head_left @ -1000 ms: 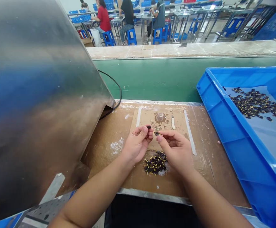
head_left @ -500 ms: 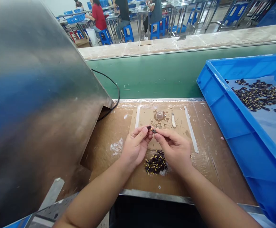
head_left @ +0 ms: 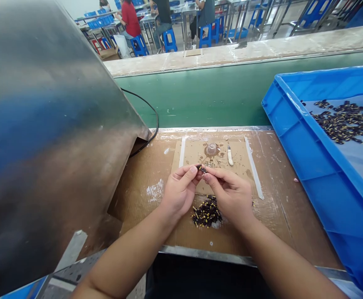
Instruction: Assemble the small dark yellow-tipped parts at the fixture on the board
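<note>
My left hand [head_left: 181, 187] pinches a small dark part with a yellow tip [head_left: 199, 167] between thumb and fingers. Fingertip to fingertip with it, my right hand [head_left: 229, 191] is closed on another small black piece [head_left: 203, 169] that meets the first one; its exact kind is too small to make out. Beneath both hands lies a pile of black and yellow parts [head_left: 206, 212] on the brown board. Beyond the fingers, a small clear cup [head_left: 211, 149] sits in a wet stain, with a white-handled knife-like tool [head_left: 230, 155] to its right.
A large blue bin [head_left: 312, 166] stands at the right, holding many similar dark parts [head_left: 345, 120] on a pale sheet. A metal housing [head_left: 59, 137] rises at the left, with a black cable [head_left: 151, 109]. Behind the board runs a green belt [head_left: 206, 97]; people sit farther back.
The dark part in my left hand and the piece in my right have come closer together and now meet. The camera view has shifted slightly; both hands stay in nearly the same place.
</note>
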The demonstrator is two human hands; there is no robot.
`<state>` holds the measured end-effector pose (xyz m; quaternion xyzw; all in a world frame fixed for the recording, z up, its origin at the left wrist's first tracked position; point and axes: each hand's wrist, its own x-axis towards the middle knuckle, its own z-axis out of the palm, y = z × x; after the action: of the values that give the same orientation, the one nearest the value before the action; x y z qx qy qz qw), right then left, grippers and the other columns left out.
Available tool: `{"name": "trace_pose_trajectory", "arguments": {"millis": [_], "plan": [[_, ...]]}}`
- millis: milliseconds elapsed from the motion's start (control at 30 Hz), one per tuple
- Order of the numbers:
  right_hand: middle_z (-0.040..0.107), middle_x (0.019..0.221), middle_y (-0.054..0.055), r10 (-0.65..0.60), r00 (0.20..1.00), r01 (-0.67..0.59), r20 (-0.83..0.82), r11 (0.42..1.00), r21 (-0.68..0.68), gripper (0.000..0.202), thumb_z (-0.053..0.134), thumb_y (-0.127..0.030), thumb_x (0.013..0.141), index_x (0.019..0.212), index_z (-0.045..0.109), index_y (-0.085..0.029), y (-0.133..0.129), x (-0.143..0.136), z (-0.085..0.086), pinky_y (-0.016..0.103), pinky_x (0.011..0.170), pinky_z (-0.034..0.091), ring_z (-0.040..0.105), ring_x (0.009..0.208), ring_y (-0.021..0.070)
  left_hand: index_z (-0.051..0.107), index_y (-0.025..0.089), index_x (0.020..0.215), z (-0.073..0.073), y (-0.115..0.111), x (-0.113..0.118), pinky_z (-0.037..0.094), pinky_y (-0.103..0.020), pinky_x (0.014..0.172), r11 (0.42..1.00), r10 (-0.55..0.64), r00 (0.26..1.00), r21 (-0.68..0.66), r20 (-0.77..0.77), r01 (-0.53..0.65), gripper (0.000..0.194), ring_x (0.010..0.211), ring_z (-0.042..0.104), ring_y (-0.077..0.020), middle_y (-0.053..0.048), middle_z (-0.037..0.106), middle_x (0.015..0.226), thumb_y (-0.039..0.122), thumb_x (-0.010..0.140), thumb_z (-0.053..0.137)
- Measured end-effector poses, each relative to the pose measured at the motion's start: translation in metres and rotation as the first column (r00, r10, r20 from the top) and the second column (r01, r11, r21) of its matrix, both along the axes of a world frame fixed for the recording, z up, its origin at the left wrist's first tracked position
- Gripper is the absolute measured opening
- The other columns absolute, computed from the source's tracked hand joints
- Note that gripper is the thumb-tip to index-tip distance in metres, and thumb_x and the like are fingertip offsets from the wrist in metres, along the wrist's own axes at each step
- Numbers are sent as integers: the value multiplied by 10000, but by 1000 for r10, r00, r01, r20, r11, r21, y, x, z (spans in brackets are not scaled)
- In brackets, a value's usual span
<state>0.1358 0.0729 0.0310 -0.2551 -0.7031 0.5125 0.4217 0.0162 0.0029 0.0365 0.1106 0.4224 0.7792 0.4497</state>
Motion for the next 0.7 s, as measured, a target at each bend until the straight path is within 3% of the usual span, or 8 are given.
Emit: {"name": "trace_pose_trajectory", "arguments": {"millis": [300,533,700], "plan": [[788,1107,-5,-14,1000,13,0,975,224,250,696,-163,942,1132,769,-308,7,4,3,392,893,650,757,985,188,822,220,849,-3,-1,2,552,-280,912,999,46,982,-13,-185,-49,181,879,696,-149,-45,789,915,311,713,902],[796,1058,-10,-29,998,14,47,956,292,204,676,-193,960,1103,766,-307,10,5,6,387,848,660,763,933,188,828,228,884,-11,-5,2,521,-347,1031,994,79,886,-28,-456,-103,103,1042,686,-205,-85,773,1045,298,809,829],[777,1055,7,-118,992,96,42,930,355,204,659,-174,959,1094,753,-294,15,7,9,386,867,636,736,955,183,779,259,1151,-13,-1,4,552,-320,933,999,33,922,-2,-387,-37,288,1061,674,-207,-96,731,1218,347,878,755]]}}
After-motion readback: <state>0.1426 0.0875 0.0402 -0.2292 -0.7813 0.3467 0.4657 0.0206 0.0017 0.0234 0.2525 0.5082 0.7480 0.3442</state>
